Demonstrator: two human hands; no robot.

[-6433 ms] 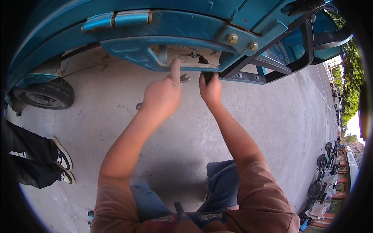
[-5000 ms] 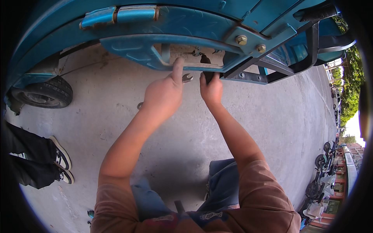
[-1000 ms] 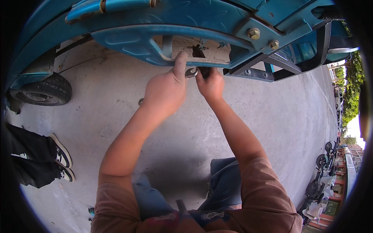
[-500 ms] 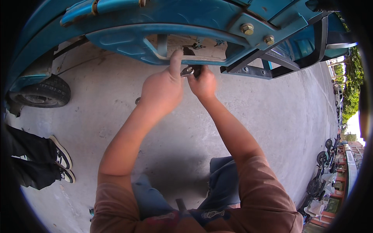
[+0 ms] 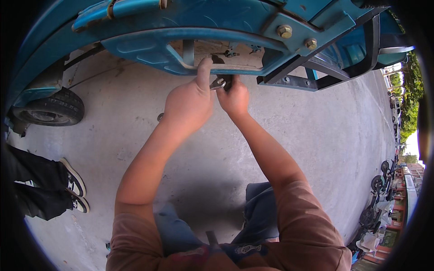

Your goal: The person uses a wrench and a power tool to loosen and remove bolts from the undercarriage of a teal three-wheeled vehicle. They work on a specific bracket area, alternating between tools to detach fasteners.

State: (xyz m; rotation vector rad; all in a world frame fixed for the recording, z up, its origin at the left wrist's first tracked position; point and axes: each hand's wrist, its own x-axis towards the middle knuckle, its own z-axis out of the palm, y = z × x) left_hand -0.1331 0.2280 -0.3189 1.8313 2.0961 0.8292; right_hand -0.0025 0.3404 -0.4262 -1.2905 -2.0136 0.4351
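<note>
My left hand is closed round a silver wrench, with only the wrench's open-ended head showing past the fist. Its index finger points up against the lower rail of the blue metal frame. Beside it, my right hand grips a dark part under that rail, the thumb close to the wrench head. The dark part's upper end rises behind the rail into the frame's opening. Most of the right fingers are hidden, and I cannot see what the wrench's jaws touch.
Two large bolts hold a blue plate above right, next to a black metal frame. A spring and threaded rod show through the opening. At left are a tyre and a person's shoes. Parked two-wheelers line the far right.
My right hand has shifted very slightly down and left. My left hand keeps its grip on the wrench in nearly the same place.
</note>
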